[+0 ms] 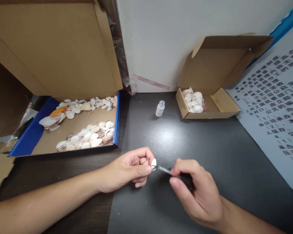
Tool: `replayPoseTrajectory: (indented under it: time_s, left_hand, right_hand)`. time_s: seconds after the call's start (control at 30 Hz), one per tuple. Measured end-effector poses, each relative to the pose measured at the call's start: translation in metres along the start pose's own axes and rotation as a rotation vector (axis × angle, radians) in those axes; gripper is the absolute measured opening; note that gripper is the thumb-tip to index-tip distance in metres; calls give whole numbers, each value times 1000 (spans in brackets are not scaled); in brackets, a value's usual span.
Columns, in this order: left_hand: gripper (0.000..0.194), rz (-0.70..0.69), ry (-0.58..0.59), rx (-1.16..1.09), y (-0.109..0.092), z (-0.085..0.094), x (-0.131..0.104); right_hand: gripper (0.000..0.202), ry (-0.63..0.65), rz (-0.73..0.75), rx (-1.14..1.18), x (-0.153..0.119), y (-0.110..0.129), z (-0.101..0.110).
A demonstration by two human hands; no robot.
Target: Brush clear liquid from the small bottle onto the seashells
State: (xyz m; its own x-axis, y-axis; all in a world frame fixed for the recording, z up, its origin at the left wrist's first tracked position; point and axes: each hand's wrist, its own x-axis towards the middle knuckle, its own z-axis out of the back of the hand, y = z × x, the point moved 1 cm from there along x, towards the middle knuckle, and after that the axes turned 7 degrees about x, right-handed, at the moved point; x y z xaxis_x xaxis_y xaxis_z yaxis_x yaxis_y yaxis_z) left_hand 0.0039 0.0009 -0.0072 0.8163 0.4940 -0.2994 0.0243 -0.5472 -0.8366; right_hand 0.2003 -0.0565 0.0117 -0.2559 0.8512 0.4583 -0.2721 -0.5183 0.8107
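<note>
Pretty bright, even indoor light from overhead, so shadows stay soft. There's a dull sheen on the dark tabletop (210, 146) near the little bottle (160, 108). Wide-angle lens bends the edges hard; the poster (278, 107) text on the right looks stretched and slightly smeared.

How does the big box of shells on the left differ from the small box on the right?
The big box has blue walls; the small box is plain cardboard. The big box holds scattered white, brown and orange shells; the small box holds one pile of mostly white ones. Both stand open, lids up.
</note>
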Motion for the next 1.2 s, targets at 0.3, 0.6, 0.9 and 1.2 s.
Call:
replayPoseTrajectory:
  time_s: [0.3, 0.6, 0.9, 1.2]
  left_hand:
    - [26, 1, -11, 8, -1, -1, 0]
    - [25, -1, -3, -34, -2, -2, 0]
    - [23, -4, 3, -23, -1, -1, 1]
    - [23, -9, 0, -16, 0, -1, 0]
  right_hand:
    - [23, 42, 92, 20, 6, -1, 3]
    - [23, 118, 50, 86, 1, -1, 2]
    - [24, 165, 22, 64, -2, -1, 2]
    - [22, 88, 98, 90, -1, -5, 2]
